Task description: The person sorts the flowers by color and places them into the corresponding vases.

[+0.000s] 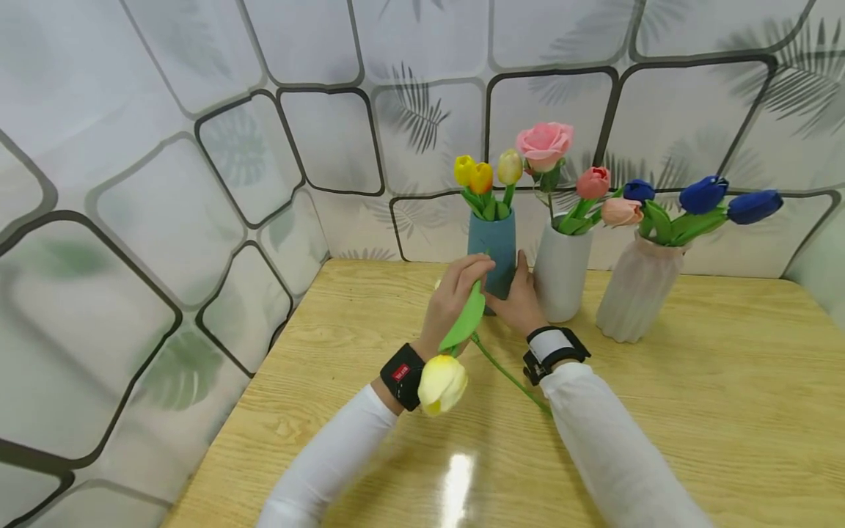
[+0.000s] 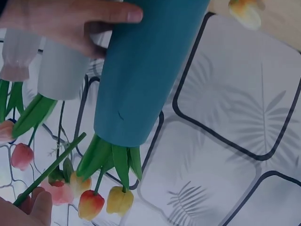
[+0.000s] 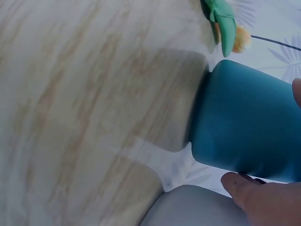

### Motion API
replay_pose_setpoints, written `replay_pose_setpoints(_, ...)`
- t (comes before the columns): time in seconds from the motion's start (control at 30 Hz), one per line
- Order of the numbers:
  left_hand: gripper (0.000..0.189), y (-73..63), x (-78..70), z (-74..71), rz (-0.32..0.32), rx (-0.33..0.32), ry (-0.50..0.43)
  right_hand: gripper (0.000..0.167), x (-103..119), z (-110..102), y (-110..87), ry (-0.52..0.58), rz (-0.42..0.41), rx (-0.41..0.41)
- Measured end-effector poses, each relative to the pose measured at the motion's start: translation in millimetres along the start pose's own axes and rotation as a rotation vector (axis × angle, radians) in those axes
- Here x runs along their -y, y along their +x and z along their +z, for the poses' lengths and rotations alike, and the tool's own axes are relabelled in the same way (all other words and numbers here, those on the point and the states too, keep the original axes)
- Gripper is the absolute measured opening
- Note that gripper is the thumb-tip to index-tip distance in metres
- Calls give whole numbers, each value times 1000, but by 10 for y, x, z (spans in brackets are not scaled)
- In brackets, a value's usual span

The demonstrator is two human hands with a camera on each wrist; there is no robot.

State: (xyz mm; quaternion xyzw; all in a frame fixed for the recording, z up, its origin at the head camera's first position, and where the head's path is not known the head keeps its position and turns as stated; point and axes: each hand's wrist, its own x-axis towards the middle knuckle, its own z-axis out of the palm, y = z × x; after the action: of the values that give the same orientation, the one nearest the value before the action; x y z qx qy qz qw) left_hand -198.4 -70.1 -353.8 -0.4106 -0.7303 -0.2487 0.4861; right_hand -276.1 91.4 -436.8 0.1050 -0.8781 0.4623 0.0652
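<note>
In the head view, my left hand holds a pale yellow tulip, its bloom hanging down beside the wrist. The left wrist view shows the fingers pinching its green stem, whose bare end points toward the vase's mouth. My right hand grips the lower part of a blue vase, thumb and fingers on either side of it. The vase stands on the table and holds yellow, orange-red and cream tulips. In the right wrist view, the vase's base meets the tabletop.
A white vase with a pink rose and tulips stands right of the blue one. Farther right is a ribbed pinkish vase with blue tulips. Another green stem lies on the wooden table. Patterned wall cloth rises behind.
</note>
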Motion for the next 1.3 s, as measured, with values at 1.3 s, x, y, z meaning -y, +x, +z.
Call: replay_pose_setpoints(1.3, 27, 726, 620, 488, -388, 454, 401, 89, -32, -16, -22, -18, 43, 76)
